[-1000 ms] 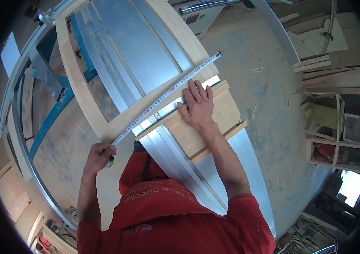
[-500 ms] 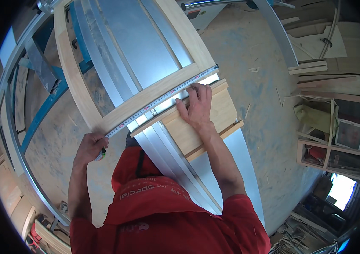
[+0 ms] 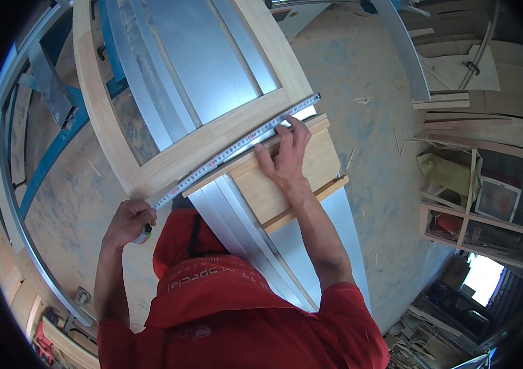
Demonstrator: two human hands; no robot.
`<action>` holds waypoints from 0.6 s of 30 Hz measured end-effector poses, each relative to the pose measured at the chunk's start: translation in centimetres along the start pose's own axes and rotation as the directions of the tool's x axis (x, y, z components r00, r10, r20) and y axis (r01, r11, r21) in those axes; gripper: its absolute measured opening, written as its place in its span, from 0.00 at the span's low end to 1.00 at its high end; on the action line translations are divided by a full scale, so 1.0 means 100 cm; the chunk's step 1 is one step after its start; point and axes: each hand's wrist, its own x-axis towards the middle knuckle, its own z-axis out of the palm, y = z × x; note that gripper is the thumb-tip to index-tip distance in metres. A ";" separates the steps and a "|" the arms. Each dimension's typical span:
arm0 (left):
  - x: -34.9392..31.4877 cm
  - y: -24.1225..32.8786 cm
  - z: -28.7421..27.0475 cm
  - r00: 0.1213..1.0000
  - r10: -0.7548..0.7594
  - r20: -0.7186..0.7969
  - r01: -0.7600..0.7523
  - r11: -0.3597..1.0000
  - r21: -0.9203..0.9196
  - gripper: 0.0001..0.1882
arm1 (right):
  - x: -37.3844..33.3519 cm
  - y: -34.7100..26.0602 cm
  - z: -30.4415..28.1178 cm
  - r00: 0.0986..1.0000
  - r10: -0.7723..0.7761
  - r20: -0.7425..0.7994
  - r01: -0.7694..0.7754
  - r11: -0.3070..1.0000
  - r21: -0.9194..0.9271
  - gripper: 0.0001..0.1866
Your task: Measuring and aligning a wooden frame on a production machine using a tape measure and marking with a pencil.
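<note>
My left hand [image 3: 127, 222] is closed around a tape measure [image 3: 143, 234], whose case is mostly hidden behind the fingers. From it the pale blade [image 3: 232, 149] runs up and to the right, along the near rail of a light wooden frame [image 3: 221, 132], to a dark end hook past the frame's corner. My right hand [image 3: 289, 154] lies over a small wooden panel [image 3: 307, 166] with raised edge strips. Its thumb and fingers are spread, and a fingertip meets the blade. Panel and frame both rest on a long metal machine table [image 3: 212, 61].
A metal rail [image 3: 34, 246] curves along the left, beside a blue machine frame [image 3: 49, 166]. Wood offcuts [image 3: 439, 99] and a small cabinet frame [image 3: 483, 227] stand at right. More scraps [image 3: 418, 335] lie at lower right. Dust and splinters mark the floor [image 3: 360, 74].
My left hand has drawn slightly down and left with the tape measure. The blade now sits nearer the panel's edge strip, and a right fingertip has reached onto it. The view has shifted slightly.
</note>
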 end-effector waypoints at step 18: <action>0.036 -0.024 -0.045 0.976 -0.024 0.217 0.060 0.985 -0.162 0.14 | 0.034 0.079 -0.005 0.749 0.663 -0.002 -0.638 0.723 0.266 0.34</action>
